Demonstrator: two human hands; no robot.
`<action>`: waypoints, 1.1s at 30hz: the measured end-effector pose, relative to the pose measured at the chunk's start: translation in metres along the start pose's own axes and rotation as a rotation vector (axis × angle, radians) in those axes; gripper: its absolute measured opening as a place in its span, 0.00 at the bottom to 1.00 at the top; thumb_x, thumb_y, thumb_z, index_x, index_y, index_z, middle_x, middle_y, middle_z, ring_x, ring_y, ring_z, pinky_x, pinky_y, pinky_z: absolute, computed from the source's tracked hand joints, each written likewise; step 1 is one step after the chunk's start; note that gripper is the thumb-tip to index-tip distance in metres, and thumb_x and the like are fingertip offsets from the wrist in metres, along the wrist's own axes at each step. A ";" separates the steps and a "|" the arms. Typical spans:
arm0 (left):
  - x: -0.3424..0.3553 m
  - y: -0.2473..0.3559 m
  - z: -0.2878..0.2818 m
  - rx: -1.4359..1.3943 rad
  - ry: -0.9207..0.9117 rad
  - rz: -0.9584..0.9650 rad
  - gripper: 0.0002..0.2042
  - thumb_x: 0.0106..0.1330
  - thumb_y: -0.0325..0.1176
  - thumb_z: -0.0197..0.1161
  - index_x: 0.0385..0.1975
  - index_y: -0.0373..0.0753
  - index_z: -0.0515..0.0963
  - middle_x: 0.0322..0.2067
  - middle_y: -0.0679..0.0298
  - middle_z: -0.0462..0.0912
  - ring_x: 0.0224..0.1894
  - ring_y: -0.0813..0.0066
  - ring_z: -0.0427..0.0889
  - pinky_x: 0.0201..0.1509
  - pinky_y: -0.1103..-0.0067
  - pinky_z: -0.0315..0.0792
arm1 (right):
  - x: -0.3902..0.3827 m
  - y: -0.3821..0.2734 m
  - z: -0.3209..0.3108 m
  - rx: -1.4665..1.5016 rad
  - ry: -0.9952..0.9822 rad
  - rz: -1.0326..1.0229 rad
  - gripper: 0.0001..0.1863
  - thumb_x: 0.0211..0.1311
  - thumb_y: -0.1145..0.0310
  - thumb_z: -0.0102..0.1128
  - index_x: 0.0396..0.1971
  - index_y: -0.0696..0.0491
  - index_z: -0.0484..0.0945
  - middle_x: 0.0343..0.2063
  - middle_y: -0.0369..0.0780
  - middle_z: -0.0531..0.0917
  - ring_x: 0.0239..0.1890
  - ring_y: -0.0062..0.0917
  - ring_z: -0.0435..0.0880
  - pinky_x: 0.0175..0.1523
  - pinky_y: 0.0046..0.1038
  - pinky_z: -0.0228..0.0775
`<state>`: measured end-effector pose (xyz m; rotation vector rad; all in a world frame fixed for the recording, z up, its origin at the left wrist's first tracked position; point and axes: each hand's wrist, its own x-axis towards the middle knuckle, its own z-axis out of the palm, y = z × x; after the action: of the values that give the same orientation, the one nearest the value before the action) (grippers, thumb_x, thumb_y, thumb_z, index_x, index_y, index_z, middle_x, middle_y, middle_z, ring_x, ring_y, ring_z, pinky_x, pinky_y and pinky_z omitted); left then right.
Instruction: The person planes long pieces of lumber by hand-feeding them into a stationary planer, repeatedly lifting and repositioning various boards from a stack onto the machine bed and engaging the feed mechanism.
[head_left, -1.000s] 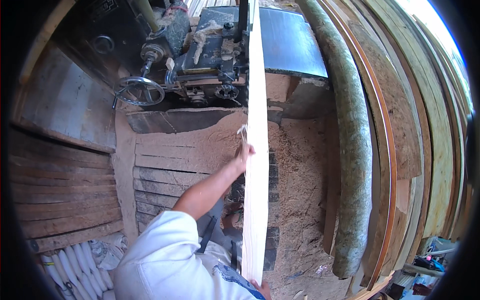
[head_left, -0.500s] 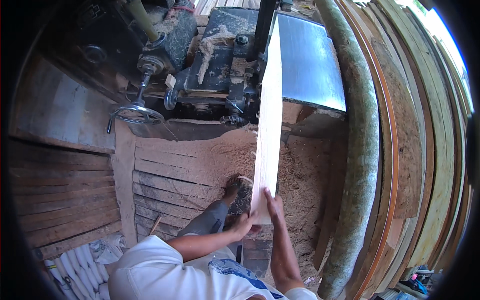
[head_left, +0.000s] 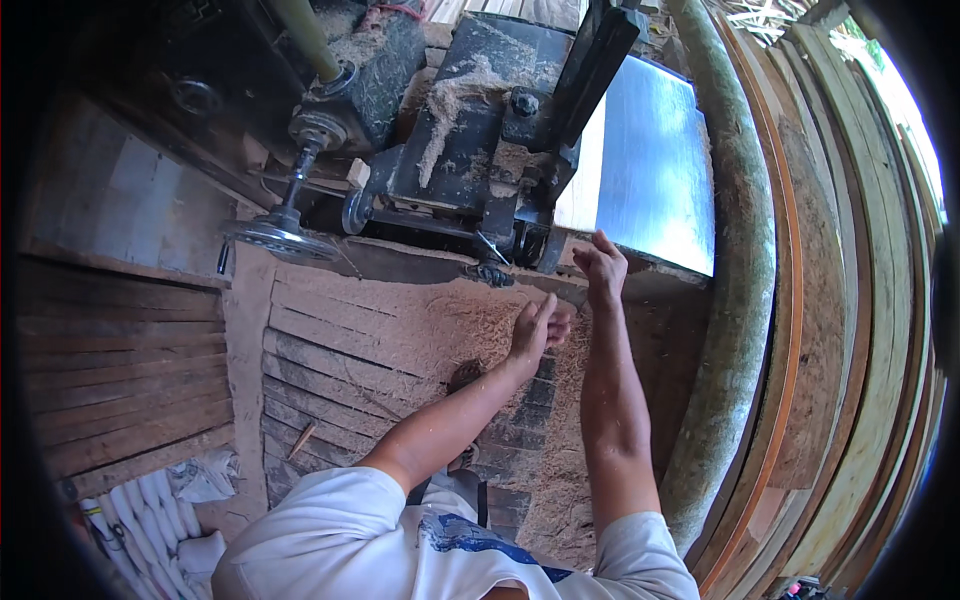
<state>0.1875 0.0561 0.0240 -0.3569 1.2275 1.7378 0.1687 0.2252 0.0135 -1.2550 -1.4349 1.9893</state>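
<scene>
A pale wooden board (head_left: 579, 193) lies on the shiny metal table (head_left: 655, 165) of a sawing machine, along the dark guide assembly (head_left: 525, 130). Only the board's near part shows; the dark upright post hides the rest. My right hand (head_left: 602, 268) is just off the table's near edge, close to the board's end, empty, its fingers loosely bent and apart. Lower and to the left, my left hand (head_left: 538, 328) hangs over the sawdust, also empty, thumb raised and fingers half curled. Neither hand touches the board.
A metal handwheel (head_left: 283, 235) juts out from the machine at left. Along the right runs a round log (head_left: 745, 260), with long stacked planks (head_left: 860, 250) beyond it. Sawdust (head_left: 450, 320) covers the slatted floor (head_left: 320, 365). White sacks (head_left: 150, 520) lie at lower left.
Both hands have let go of the board and moved forward, toward the table. The board has slid away from me along the guide, its near end now at the table's edge. The view has shifted slightly.
</scene>
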 end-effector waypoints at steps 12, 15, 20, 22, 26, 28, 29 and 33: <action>-0.052 -0.071 -0.176 0.472 0.113 -0.439 0.23 0.61 0.60 0.60 0.38 0.44 0.72 0.32 0.64 0.83 0.28 0.76 0.80 0.32 0.78 0.74 | -0.348 0.431 -0.259 -0.819 -0.442 0.550 0.12 0.62 0.63 0.52 0.38 0.54 0.79 0.35 0.43 0.84 0.39 0.34 0.84 0.44 0.38 0.77; -0.065 -0.043 -0.223 0.511 0.247 -0.311 0.23 0.61 0.60 0.59 0.37 0.44 0.71 0.33 0.63 0.82 0.30 0.75 0.79 0.32 0.76 0.73 | -0.485 0.450 -0.291 0.126 0.047 1.111 0.13 0.60 0.62 0.58 0.39 0.53 0.81 0.34 0.45 0.85 0.35 0.34 0.86 0.42 0.43 0.77; -0.079 -0.040 -0.189 0.632 0.257 -0.171 0.25 0.61 0.60 0.59 0.38 0.43 0.71 0.33 0.63 0.82 0.30 0.74 0.79 0.32 0.76 0.73 | -0.556 0.398 -0.332 -0.006 0.284 1.007 0.15 0.62 0.64 0.52 0.45 0.56 0.77 0.38 0.44 0.84 0.33 0.36 0.85 0.36 0.38 0.79; -0.076 -0.053 -0.155 0.627 0.219 -0.122 0.27 0.60 0.62 0.60 0.41 0.41 0.70 0.35 0.62 0.81 0.31 0.73 0.79 0.32 0.75 0.74 | -0.568 0.398 -0.350 0.077 0.345 0.890 0.17 0.65 0.65 0.47 0.47 0.58 0.75 0.39 0.45 0.84 0.32 0.36 0.85 0.35 0.36 0.78; -0.067 -0.067 -0.076 0.590 0.126 -0.026 0.33 0.56 0.64 0.62 0.47 0.39 0.68 0.38 0.61 0.79 0.35 0.70 0.79 0.36 0.74 0.75 | -0.585 0.387 -0.372 0.163 0.453 0.636 0.15 0.66 0.65 0.48 0.44 0.60 0.78 0.35 0.44 0.85 0.31 0.33 0.85 0.32 0.32 0.77; -0.069 -0.079 -0.030 0.667 0.094 0.075 0.36 0.55 0.64 0.63 0.50 0.37 0.67 0.42 0.60 0.78 0.39 0.68 0.79 0.38 0.73 0.75 | -0.595 0.370 -0.384 0.063 0.492 0.470 0.14 0.65 0.66 0.51 0.41 0.60 0.79 0.33 0.43 0.85 0.31 0.29 0.85 0.32 0.30 0.76; -0.074 -0.086 -0.017 0.726 0.100 0.133 0.36 0.55 0.62 0.64 0.51 0.35 0.67 0.42 0.59 0.78 0.40 0.68 0.80 0.37 0.74 0.76 | -0.598 0.353 -0.383 -0.040 0.496 0.321 0.12 0.64 0.67 0.54 0.38 0.60 0.81 0.31 0.43 0.85 0.31 0.26 0.84 0.32 0.29 0.75; -0.113 -0.181 -0.050 0.521 0.047 0.051 0.25 0.61 0.44 0.66 0.49 0.30 0.70 0.39 0.56 0.80 0.35 0.63 0.83 0.36 0.67 0.79 | -0.586 0.243 -0.356 -0.397 0.490 -0.050 0.17 0.62 0.66 0.58 0.45 0.62 0.80 0.33 0.42 0.85 0.36 0.22 0.82 0.45 0.25 0.73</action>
<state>0.3799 -0.0365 -0.0258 -0.0564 1.6741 1.3883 0.8176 -0.1032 0.0240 -1.7025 -1.6143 1.2650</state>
